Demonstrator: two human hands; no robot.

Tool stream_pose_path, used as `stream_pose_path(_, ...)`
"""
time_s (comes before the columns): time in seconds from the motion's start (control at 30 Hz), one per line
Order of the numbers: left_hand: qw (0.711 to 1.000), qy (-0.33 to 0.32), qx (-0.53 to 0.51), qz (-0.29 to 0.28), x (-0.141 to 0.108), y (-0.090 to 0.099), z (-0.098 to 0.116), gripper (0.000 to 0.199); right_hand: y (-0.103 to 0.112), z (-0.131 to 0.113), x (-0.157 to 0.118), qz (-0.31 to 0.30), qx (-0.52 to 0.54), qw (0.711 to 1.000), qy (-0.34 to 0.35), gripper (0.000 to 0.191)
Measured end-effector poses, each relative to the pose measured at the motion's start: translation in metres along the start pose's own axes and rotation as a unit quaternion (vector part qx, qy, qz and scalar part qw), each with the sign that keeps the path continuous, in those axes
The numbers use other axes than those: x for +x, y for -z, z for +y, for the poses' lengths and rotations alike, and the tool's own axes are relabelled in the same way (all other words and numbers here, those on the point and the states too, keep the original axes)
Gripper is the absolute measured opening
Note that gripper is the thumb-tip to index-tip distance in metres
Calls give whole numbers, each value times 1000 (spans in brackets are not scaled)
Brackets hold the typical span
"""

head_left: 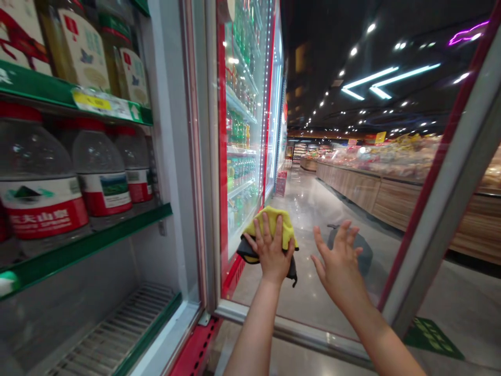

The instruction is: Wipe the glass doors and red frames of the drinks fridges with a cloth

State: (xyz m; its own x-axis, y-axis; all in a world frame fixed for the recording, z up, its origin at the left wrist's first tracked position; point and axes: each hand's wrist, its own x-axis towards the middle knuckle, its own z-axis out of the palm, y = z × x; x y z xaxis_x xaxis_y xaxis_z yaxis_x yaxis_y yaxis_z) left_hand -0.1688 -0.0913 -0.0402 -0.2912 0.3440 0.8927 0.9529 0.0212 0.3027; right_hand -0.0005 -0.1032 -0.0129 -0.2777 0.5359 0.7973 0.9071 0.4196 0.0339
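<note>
l. hand point(273, 257) splayed on yellow cloth point(288, 224) — r. hand point(340, 265) open, bottle label point(44, 209) (red/wht) reading 夫山泉

At left is an open refrigerated cabinet point(168, 78): water bottles point(43, 203) stand on its middle shelf point(117, 236), drink bottles point(84, 52) on the shelf above, and a wire rack point(113, 324) lies below. To the right stands its swung-out glass door point(448, 209). The left hand point(272, 253) lies over a cloth point(287, 222) against the pane; the right hand point(340, 263) is beside it, before the pane. Beyond the glass, an aisle point(301, 183) runs back between drinks coolers point(245, 130) at left and a display counter point(399, 198) at right.
</note>
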Motion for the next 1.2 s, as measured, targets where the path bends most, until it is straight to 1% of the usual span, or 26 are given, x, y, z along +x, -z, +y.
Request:
stream_pose_path(0.03,1000,-10,-6,-12,8,4,-3,62,-1,2,1,-3,3,1000,2,85)
stream_pose_path(0.07,1000,8,-9,-7,13,6,-10,61,-1,4,2,-8,6,1000,3,82)
stream_pose_path(0.1,998,52,-9,13,15,6,-18,61,-2,6,3,-13,11,1000,4,80)
stream_pose_path(0.13,993,113,-7,45,12,4,-28,61,-3,8,4,-18,16,1000,4,78)
stream_pose_path(0.2,969,226,-3,98,-3,-4,-44,64,-4,10,5,-25,23,999,-1,76)
stream_pose_path(0.23,962,252,-2,103,-13,-8,-48,64,-4,9,5,-25,24,999,-6,76)
stream_pose_path(0.27,961,260,2,96,-21,-12,-49,65,-4,6,5,-26,24,999,-11,76)
stream_pose_path(0.3,965,249,8,78,-27,-14,-46,65,-5,3,4,-26,24,999,-14,75)
stream_pose_path(0.33,974,218,15,52,-29,-15,-41,66,-5,-2,3,-30,25,999,-11,74)
stream_pose_path(0.37,985,169,22,22,-28,-14,-34,67,-6,-7,3,-35,28,999,-3,72)
stream_pose_path(0.43,998,41,30,-40,-15,-8,-21,69,-8,-16,2,-50,33,998,25,67)
stream_pose_path(0.47,997,-20,32,-67,-6,-4,-17,70,-10,-19,2,-56,34,997,34,64)
stream_pose_path(0.5,994,-65,35,-85,3,0,-15,70,-11,-21,3,-61,33,997,38,63)
stream_pose_path(0.53,991,-85,41,-93,10,3,-15,71,-13,-21,3,-66,31,997,38,61)
stream_pose_path(0.57,992,-75,49,-90,15,6,-18,71,-15,-20,3,-70,30,996,36,60)
stream_pose_path(0.6,994,-42,61,-76,17,6,-23,71,-17,-19,4,-76,29,996,36,59)
stream_pose_path(0.67,995,57,79,-18,10,2,-34,72,-21,-15,5,-85,29,995,39,58)
stream_pose_path(0.73,986,136,81,55,-7,-6,-46,68,-24,-13,5,-90,30,995,43,59)
stream_pose_path(0.8,980,159,64,101,-23,-13,-55,58,-27,-12,4,-87,30,995,45,61)
stream_pose_path(0.87,980,162,44,109,-28,-11,-61,48,-30,-11,4,-80,33,995,44,64)
stream_pose_path(0.93,980,168,24,102,-17,2,-65,44,-33,-11,4,-72,41,996,43,66)
stream_pose_path(1.03,984,148,1,98,24,40,-69,45,-38,-9,4,-62,55,995,49,67)
stream_pose_path(1.1,986,117,18,117,55,68,-72,49,-41,-9,4,-52,61,996,50,67)
stream_pose_path(1.13,987,103,37,116,68,78,-75,51,-42,-8,5,-48,63,996,51,67)
stream_pose_path(1.17,988,93,59,110,77,85,-79,53,-44,-8,5,-43,65,996,53,67)
stream_pose_path(1.2,989,81,79,93,82,88,-84,55,-45,-8,6,-40,66,996,54,67)
